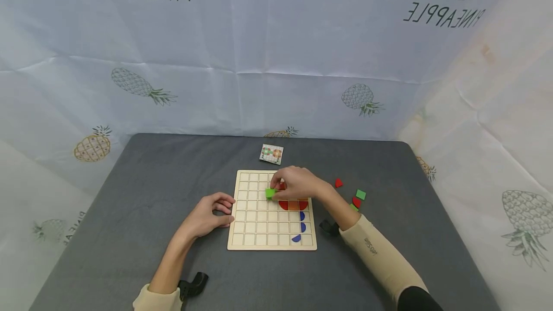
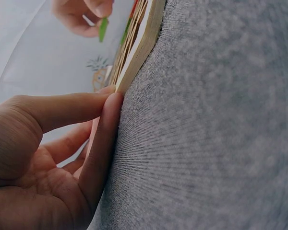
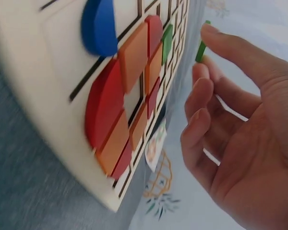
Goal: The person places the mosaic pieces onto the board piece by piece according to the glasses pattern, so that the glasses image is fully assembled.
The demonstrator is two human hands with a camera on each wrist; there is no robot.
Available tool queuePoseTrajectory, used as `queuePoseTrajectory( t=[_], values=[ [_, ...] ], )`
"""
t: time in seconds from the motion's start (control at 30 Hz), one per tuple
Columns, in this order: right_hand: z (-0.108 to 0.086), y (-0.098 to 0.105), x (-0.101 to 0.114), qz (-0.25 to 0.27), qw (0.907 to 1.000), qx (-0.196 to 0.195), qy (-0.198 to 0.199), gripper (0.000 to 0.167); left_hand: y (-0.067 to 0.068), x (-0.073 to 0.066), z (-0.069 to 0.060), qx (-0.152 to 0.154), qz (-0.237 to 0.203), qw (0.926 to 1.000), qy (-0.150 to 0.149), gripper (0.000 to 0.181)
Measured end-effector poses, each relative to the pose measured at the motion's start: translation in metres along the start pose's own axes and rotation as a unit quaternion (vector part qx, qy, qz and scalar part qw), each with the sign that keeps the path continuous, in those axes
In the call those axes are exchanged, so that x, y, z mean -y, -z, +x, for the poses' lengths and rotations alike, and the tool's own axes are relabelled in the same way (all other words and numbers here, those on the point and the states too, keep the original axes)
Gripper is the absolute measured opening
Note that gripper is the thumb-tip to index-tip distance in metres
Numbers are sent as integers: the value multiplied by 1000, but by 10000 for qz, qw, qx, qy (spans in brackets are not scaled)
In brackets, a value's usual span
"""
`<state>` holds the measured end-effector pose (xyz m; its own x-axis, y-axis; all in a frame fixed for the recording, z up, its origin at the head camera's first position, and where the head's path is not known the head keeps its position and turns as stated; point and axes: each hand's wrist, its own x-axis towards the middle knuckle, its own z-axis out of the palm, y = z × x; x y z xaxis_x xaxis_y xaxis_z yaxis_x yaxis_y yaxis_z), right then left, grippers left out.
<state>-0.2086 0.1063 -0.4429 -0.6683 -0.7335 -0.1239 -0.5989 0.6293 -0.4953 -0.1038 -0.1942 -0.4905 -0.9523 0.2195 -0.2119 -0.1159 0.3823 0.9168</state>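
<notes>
A wooden grid board (image 1: 250, 235) lies on the grey table. At its left edge, my left hand (image 1: 210, 216) grips the rim with thumb and fingers, seen close in the left wrist view. Over the upper middle of the board, my right hand (image 1: 298, 184) pinches a thin green square tile (image 3: 201, 48) between thumb and fingertips, lifted off the grid. Another green tile (image 3: 167, 41) sits on the board beside red tiles (image 3: 105, 103) and orange tiles (image 3: 133, 58) arranged around an uncovered cell. Blue half-round tiles (image 1: 303, 227) lie on the right side. The right hand partly covers the pattern in the head view.
Behind the board lies a small pattern card (image 1: 271, 154). Right of it are a loose red tile (image 1: 339, 183), a green square (image 1: 361, 194) and another red tile (image 1: 356, 202), close to the right forearm. A pineapple-printed cloth (image 1: 259, 95) hangs behind the table (image 1: 151, 181).
</notes>
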Motion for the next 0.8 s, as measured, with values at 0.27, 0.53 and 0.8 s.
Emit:
queuePoseTrajectory(
  t=[0.27,0.53,0.8],
  values=[
    [13,-12,8,-262,9989,283,-261,20,-1,1,-1,17,-38,10000,-19,45],
    [17,-18,14,-455,9980,150,-412,22,-3,1,-3,6,-51,10000,-33,45],
    [16,-21,17,-550,9976,58,-411,21,-4,3,-4,-35,-45,10000,-55,45]
  ],
)
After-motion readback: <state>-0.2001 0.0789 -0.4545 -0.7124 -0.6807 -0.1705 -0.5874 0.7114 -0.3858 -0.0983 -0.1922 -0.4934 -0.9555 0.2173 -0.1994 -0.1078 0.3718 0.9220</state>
